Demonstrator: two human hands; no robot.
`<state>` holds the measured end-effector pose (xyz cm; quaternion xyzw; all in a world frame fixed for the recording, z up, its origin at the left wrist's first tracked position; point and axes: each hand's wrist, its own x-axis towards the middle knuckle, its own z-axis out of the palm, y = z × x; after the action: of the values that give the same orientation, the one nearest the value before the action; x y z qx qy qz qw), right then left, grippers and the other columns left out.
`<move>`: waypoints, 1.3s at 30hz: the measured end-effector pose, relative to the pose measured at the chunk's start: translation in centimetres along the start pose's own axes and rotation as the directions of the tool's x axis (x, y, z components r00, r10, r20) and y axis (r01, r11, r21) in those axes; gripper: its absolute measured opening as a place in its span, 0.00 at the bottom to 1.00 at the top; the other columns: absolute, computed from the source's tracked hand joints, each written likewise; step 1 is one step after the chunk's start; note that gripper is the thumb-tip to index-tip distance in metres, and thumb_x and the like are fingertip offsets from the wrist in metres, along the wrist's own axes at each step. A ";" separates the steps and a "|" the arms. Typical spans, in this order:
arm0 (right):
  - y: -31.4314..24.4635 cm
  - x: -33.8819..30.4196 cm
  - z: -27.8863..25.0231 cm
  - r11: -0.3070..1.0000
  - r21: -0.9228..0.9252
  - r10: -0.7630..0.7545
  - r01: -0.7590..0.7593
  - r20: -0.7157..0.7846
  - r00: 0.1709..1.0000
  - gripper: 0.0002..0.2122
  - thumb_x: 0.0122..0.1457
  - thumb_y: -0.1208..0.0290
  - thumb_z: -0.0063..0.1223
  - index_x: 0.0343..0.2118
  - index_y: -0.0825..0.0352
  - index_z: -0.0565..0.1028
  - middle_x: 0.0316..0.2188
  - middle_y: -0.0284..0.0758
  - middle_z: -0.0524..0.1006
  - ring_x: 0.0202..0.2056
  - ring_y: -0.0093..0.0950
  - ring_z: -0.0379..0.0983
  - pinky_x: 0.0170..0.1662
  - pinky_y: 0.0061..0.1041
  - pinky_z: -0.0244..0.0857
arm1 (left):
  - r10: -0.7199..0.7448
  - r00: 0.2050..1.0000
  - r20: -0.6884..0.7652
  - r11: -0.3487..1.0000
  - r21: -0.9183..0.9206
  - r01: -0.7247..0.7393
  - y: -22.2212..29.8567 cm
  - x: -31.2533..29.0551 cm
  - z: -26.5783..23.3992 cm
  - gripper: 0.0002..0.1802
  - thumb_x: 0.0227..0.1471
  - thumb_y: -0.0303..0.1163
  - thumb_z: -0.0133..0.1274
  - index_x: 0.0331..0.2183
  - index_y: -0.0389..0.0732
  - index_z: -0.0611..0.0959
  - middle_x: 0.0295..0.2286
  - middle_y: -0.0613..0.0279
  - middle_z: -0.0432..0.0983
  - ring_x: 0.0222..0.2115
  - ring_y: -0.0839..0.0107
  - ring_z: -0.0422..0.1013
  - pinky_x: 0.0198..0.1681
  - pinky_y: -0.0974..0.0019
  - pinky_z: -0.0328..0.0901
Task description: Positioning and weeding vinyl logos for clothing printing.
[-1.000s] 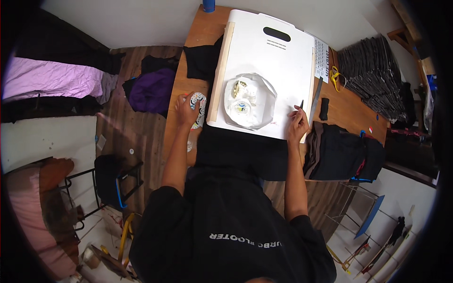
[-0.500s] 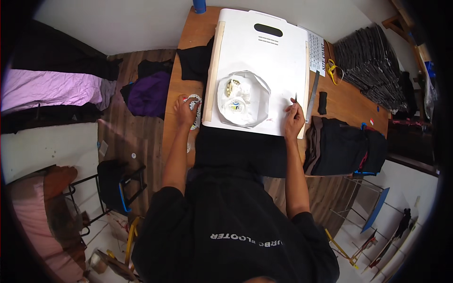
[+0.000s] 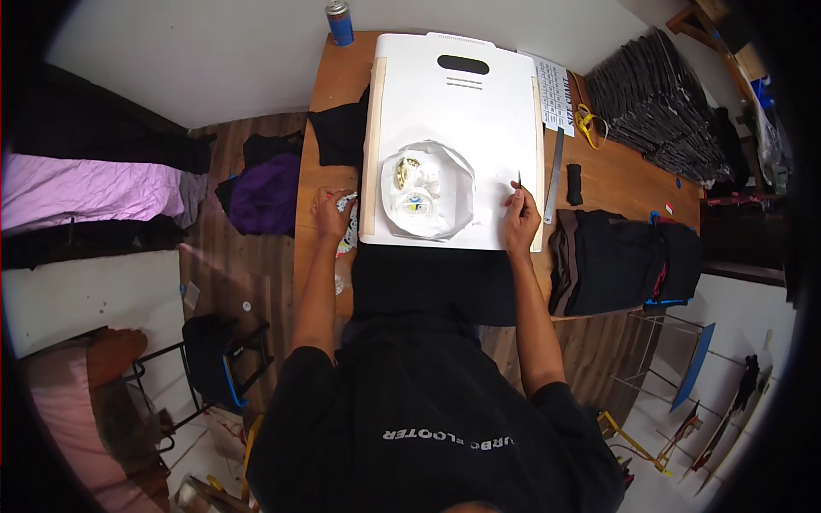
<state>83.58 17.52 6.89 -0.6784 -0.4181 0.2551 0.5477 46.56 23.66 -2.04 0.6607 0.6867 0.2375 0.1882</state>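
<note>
At the left edge of the white board [image 3: 505, 111], my left hand [image 3: 329, 215] has its fingers closed on a white piece with a colourful speckled pattern [image 3: 351, 229], lying on the table. Their exact grip on it is partly hidden. My right hand [image 3: 522, 224] rests over the board's lower right corner, fingers pinched round a thin, dark, pointed tool [image 3: 519, 178] whose tip sticks up past them. Between my hands, a many-sided white tray [image 3: 467, 192] sits on the board. In it lie a gold-patterned round piece [image 3: 408, 173] and a whitish roll-like piece with a coloured centre [image 3: 417, 206].
Black cloth [image 3: 436, 282] hangs over the front table edge. To the right are folded dark garments [image 3: 611, 261], a metal ruler [image 3: 555, 175], a small black roll [image 3: 575, 184], a yellow cord [image 3: 587, 122] and a tall dark stack [image 3: 654, 98]. A blue can [image 3: 339, 24] stands behind.
The view has tilted a little, so the table sits lower and further left. My left fingers have drawn together on the speckled piece. My right hand keeps the pointed tool in much the same place.
</note>
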 end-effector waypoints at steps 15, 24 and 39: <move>-0.4 2.3 -1.4 0.996 -0.059 -0.067 0.068 0.021 0.998 0.15 0.69 0.65 0.46 0.46 0.72 0.77 0.24 0.29 0.72 0.27 0.16 0.66 0.31 0.17 0.60 | 0.022 1.000 0.011 0.998 0.054 -0.023 0.4 1.4 1.1 0.19 0.45 0.36 0.65 0.43 0.54 0.86 0.39 0.58 0.69 0.46 0.57 0.65 0.51 0.55 0.58; -1.3 1.7 -1.8 0.998 -0.042 -0.052 0.054 0.045 0.998 0.14 0.70 0.67 0.44 0.46 0.73 0.76 0.24 0.28 0.71 0.28 0.15 0.64 0.33 0.16 0.60 | -0.003 1.000 0.013 1.000 -0.028 0.004 -0.2 1.1 0.6 0.12 0.44 0.35 0.66 0.36 0.51 0.88 0.37 0.58 0.69 0.43 0.57 0.67 0.49 0.54 0.59; -2.6 2.0 -3.6 0.997 -0.028 -0.076 0.077 0.045 0.996 0.14 0.69 0.67 0.45 0.46 0.73 0.77 0.24 0.28 0.72 0.26 0.15 0.64 0.31 0.17 0.59 | 0.175 0.964 -0.202 0.984 -0.005 -0.180 3.2 1.1 -1.4 0.10 0.47 0.27 0.63 0.36 0.42 0.86 0.36 0.52 0.72 0.41 0.53 0.69 0.44 0.56 0.64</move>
<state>86.75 17.48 10.60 -0.6641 -0.4594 0.2428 0.5375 48.36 24.67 0.99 0.6901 0.6374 0.3266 0.1037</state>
